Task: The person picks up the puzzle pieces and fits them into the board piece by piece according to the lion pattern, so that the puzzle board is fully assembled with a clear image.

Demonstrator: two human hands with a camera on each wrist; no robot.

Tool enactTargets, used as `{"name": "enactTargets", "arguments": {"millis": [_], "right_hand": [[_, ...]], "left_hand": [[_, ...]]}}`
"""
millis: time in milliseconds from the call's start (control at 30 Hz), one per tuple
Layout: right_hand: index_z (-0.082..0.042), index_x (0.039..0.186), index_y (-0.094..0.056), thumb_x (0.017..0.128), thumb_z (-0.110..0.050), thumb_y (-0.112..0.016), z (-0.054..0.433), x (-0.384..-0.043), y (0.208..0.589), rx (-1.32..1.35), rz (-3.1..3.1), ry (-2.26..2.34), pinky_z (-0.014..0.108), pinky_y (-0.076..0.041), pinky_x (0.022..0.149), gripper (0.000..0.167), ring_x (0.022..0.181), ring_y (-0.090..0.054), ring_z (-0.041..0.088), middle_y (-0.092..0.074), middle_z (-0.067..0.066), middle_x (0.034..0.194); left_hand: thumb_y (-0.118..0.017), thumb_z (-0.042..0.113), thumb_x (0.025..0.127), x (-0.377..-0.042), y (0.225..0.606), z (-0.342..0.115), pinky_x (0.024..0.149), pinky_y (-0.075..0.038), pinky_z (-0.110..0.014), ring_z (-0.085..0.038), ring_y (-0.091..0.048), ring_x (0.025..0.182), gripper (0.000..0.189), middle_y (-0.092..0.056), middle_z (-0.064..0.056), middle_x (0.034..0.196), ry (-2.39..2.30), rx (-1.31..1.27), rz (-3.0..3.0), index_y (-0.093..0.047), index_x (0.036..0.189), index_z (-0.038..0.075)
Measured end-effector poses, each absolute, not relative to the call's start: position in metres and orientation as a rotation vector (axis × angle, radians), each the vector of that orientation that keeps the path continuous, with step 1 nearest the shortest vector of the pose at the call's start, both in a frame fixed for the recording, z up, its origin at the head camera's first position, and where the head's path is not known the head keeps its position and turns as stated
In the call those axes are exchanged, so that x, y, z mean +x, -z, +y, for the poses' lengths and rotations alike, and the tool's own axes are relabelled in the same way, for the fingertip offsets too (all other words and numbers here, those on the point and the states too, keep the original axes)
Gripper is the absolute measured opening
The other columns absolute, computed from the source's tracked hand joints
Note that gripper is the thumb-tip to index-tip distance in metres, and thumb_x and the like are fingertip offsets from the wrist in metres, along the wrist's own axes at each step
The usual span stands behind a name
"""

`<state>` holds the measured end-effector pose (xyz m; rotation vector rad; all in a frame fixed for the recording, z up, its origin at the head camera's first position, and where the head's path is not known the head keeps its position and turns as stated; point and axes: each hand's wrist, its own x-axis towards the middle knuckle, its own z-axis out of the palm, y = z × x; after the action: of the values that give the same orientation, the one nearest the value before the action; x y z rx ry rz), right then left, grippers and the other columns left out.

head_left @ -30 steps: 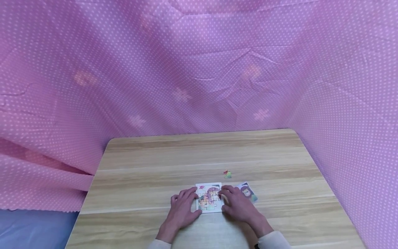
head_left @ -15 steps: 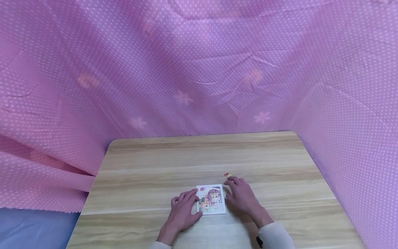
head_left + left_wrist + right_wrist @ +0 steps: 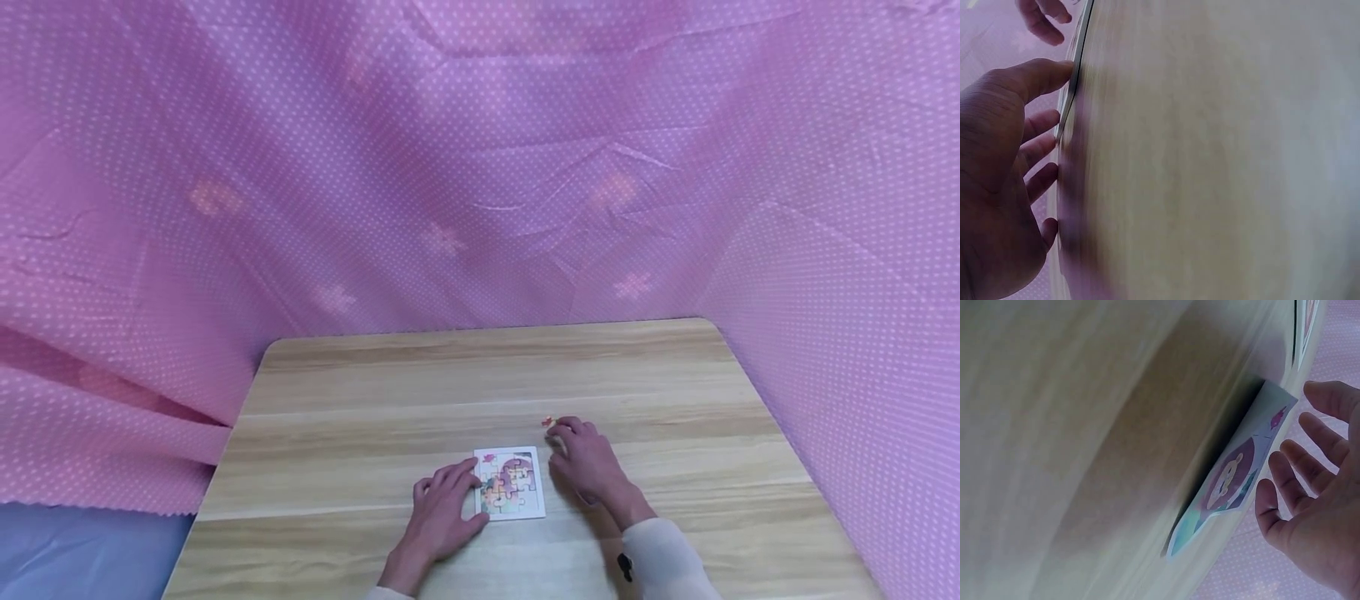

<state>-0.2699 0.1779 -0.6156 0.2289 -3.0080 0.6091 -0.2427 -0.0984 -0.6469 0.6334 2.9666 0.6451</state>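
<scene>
In the head view, a white-framed jigsaw puzzle board (image 3: 517,517) lies flat with several picture pieces fitted in it. My left hand (image 3: 442,510) rests along its left side, thumb near the lower corner and fingertips at the edge; the left wrist view shows the thumb (image 3: 1054,75) against the board's thin edge. Beyond the board's upper right, a loose red-and-green puzzle piece (image 3: 547,422) lies partly covered by my right hand (image 3: 588,462), whose loosely bent fingers are right at it. Under that hand, the right wrist view shows a lion picture card (image 3: 1229,478).
The wooden table (image 3: 360,392) has rounded far corners. Pink dotted cloth (image 3: 450,167) hangs behind it and along both sides. Blue fabric (image 3: 97,550) shows at the lower left, beside the table.
My right hand has left the board's right edge and moved up and right to the loose piece, covering the lion card in the head view. My left hand stays at the board.
</scene>
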Motion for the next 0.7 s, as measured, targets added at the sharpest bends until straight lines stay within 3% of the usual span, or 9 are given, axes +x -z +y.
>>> {"name": "enactTargets", "arguments": {"millis": [233, 700], "right_hand": [[-0.018, 0.123, -0.062, 0.082, -0.022, -0.069, 0.178, -0.283, 0.617, 0.230, -3.010, -0.582, 0.048, -0.050, 0.087, 0.041, 0.112, -0.056, 0.030, -0.058, 0.007, 0.130], [-0.023, 0.118, -0.062, 0.087, -0.021, -0.068, 0.175, -0.300, 0.617, 0.160, -3.066, -0.519, 0.046, -0.050, 0.079, 0.032, 0.105, -0.056, 0.027, -0.060, 0.006, 0.126]], "left_hand": [[-0.067, 0.052, 0.079, -0.247, 0.647, -0.101, 0.098, -0.033, -0.054, -0.022, -0.040, 0.133, 0.041, -0.041, 0.010, 0.151, -0.640, 0.646, 2.965, -0.061, 0.112, 0.027], [-0.066, 0.052, 0.080, -0.244, 0.647, -0.102, 0.099, -0.032, -0.055, -0.022, -0.040, 0.134, 0.042, -0.040, 0.011, 0.152, -0.660, 0.658, 2.963, -0.061, 0.113, 0.028]]}}
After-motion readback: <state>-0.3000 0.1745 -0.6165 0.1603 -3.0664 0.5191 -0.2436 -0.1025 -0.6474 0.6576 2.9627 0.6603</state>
